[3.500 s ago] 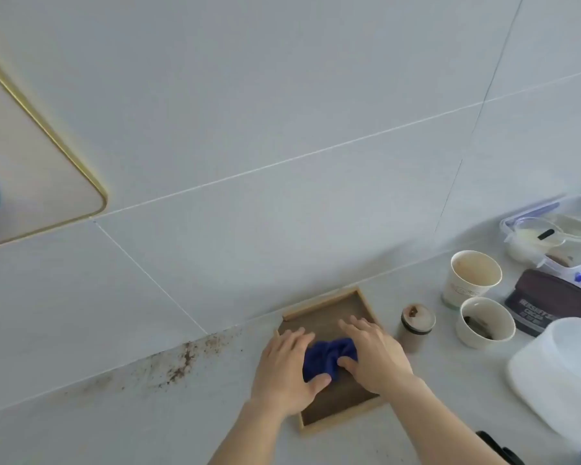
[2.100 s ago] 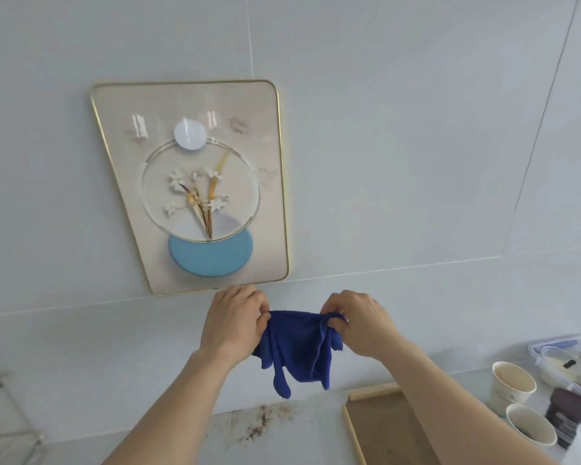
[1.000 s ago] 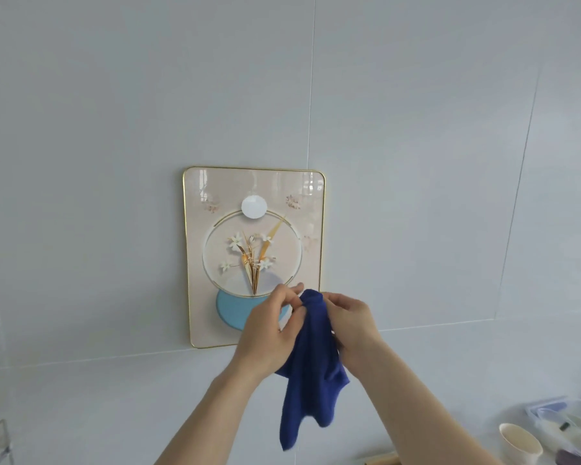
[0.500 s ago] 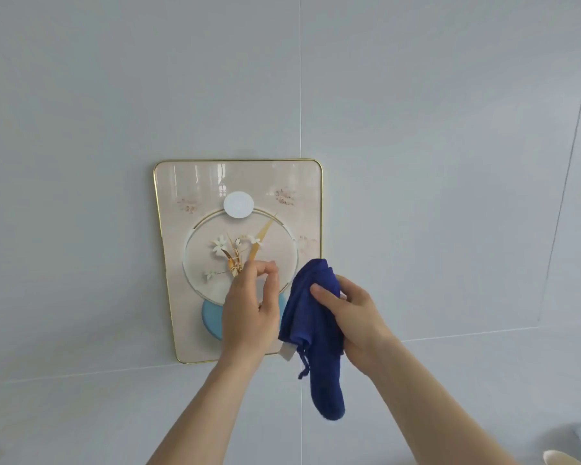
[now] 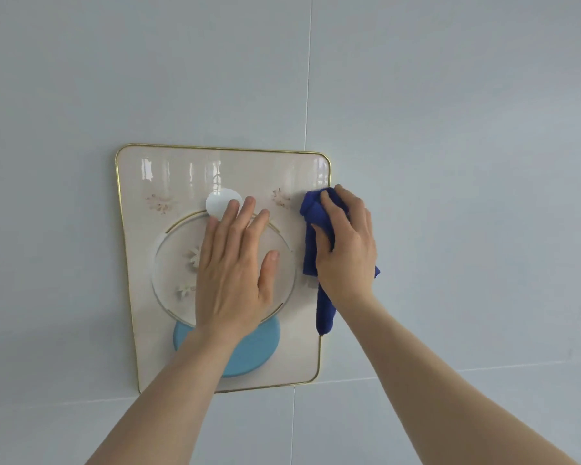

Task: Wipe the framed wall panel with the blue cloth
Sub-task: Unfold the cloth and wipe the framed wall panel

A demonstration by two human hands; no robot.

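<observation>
The framed wall panel (image 5: 148, 297) hangs on the grey tiled wall, cream with a thin gold rim, a flower ring, a white disc and a light blue disc. My left hand (image 5: 235, 266) lies flat on the middle of the panel, fingers spread, holding nothing. My right hand (image 5: 346, 250) presses the blue cloth (image 5: 316, 236) against the panel's right edge, near the upper right corner. A tail of the cloth hangs down below my right wrist along the frame.
Large grey wall tiles (image 5: 450, 162) with thin seams surround the panel on all sides. Both forearms rise from the bottom of the view.
Both hands lifted the blue cloth from the wooden tray on the counter up to the wall panel. My left hand let go of it and went flat on the panel; my right hand pressed the cloth to the panel's right edge.
</observation>
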